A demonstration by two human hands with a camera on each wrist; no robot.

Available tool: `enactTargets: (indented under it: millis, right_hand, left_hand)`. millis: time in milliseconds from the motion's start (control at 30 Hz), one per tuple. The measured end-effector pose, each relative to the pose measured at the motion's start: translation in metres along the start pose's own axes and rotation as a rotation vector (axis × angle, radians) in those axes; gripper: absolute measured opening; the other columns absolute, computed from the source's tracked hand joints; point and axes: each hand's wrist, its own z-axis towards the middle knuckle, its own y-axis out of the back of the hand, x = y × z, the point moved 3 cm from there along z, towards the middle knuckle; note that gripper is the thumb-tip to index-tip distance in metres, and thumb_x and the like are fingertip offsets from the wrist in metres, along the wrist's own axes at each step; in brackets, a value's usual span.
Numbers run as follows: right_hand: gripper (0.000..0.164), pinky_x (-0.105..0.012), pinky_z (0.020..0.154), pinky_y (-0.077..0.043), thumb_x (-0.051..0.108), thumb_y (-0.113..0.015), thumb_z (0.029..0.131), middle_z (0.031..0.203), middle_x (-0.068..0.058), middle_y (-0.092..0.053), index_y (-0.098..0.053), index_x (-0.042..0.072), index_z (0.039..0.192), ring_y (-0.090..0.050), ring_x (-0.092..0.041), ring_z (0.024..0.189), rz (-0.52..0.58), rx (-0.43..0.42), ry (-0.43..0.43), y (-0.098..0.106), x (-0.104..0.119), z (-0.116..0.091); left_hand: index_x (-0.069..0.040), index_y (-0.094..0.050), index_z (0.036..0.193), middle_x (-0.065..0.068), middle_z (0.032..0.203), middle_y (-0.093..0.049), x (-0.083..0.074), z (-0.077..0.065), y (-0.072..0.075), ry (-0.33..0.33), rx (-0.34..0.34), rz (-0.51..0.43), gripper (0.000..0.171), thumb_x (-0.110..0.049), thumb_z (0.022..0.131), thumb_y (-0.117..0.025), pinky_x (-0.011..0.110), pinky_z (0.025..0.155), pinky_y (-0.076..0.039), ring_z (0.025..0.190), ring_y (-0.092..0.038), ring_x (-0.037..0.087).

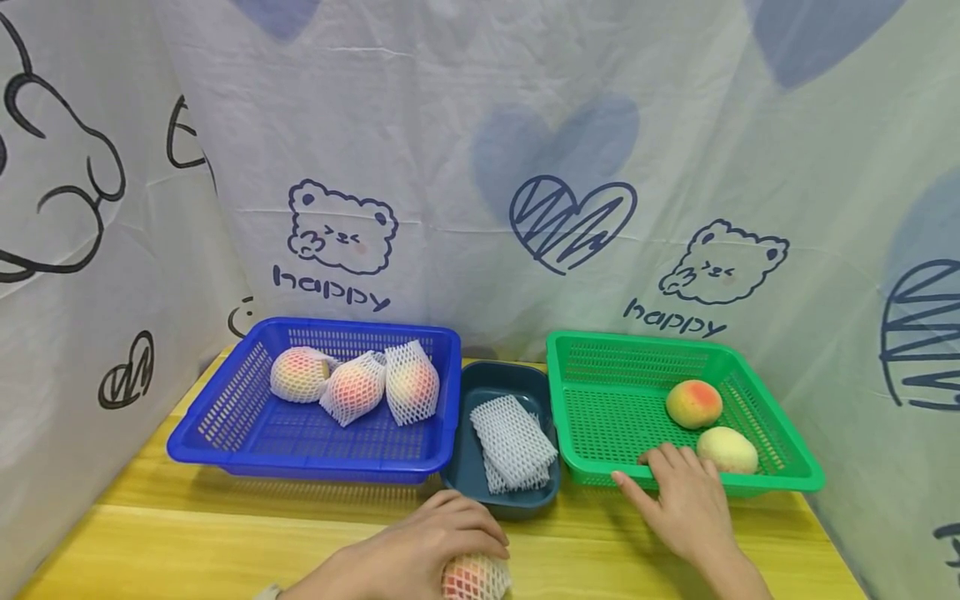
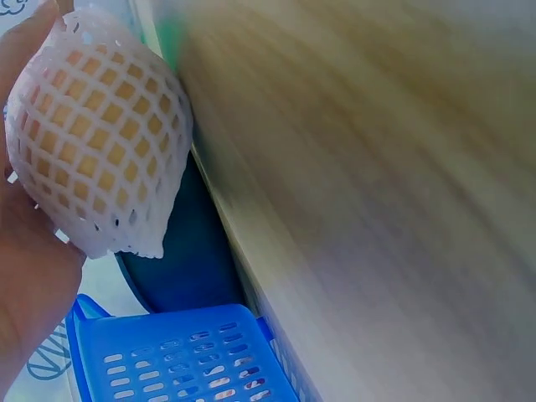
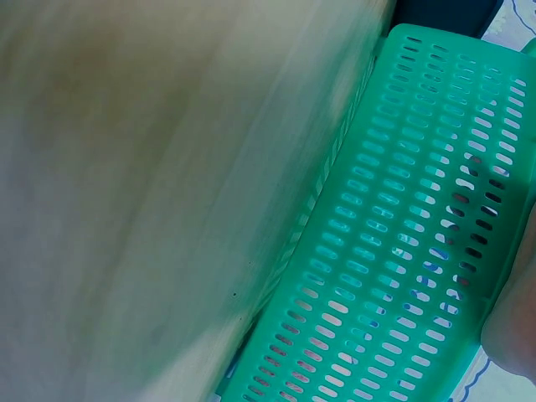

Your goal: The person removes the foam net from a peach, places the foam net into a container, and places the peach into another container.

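My left hand (image 1: 450, 537) grips a peach (image 1: 474, 577) sleeved in white foam netting, low over the front of the table. The left wrist view shows the netted peach (image 2: 100, 134) whole, with fingers behind it. At the front rim of the green basket (image 1: 615, 477), my right hand (image 1: 686, 504) reaches over with loosely bent fingers and the thumb spread out to the left. Two bare peaches lie in that basket: a red-yellow peach (image 1: 694, 404) and a paler peach (image 1: 727, 450) just beside the fingers. In the right wrist view, the basket's slotted wall (image 3: 394, 226) hides the fingertips.
A blue basket (image 1: 315, 467) at the left contains three netted peaches (image 1: 356, 387). Between the baskets stands a dark teal bin (image 1: 462, 462) with flat white foam nets (image 1: 513, 437). A printed cloth (image 1: 450, 125) hangs behind the wooden table (image 1: 187, 533).
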Motion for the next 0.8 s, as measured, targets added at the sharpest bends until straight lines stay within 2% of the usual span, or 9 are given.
enactTargets:
  millis: [167,300,633,800]
  right_hand:
    - [0.044,-0.042,0.075,-0.039,0.057,-0.068,0.095,0.093,0.000,-0.064,-0.071,0.013,0.097,-0.059,-0.027,0.089,0.001,-0.001,0.001,0.000,0.000,0.000]
    - [0.043,-0.042,0.076,-0.040,0.056,-0.069,0.095,0.093,0.000,-0.065,-0.071,0.013,0.097,-0.059,-0.027,0.089,-0.001,-0.009,0.008,0.000,0.000,0.000]
    - [0.044,-0.043,0.077,-0.040,0.056,-0.068,0.095,0.094,0.000,-0.065,-0.071,0.013,0.097,-0.059,-0.028,0.090,0.000,-0.003,0.008,0.000,0.000,0.000]
    - [0.043,-0.043,0.077,-0.040,0.056,-0.069,0.095,0.094,-0.001,-0.065,-0.071,0.013,0.097,-0.059,-0.028,0.090,0.002,-0.005,0.009,0.000,0.001,0.000]
  left_hand:
    - [-0.029,-0.062,0.137,-0.015,0.138,-0.060,-0.003,0.000,0.005,-0.062,-0.069,0.048,0.056,-0.057,0.090,-0.075,0.038,0.111,-0.041,0.132,-0.051,0.005]
    - [-0.028,-0.063,0.135,-0.014,0.137,-0.061,-0.006,-0.001,0.014,-0.057,-0.139,0.060,0.051,-0.049,0.091,-0.078,0.035,0.108,-0.042,0.128,-0.052,0.007]
    - [-0.024,-0.065,0.134,-0.008,0.136,-0.062,-0.003,-0.011,0.045,0.044,-0.317,0.133,0.044,-0.031,0.093,-0.078,0.040,0.105,-0.046,0.127,-0.056,0.014]
    - [-0.018,-0.067,0.132,-0.005,0.135,-0.064,0.004,-0.024,0.064,0.136,-0.428,0.192,0.042,-0.026,0.093,-0.079,0.040,0.106,-0.046,0.126,-0.058,0.018]
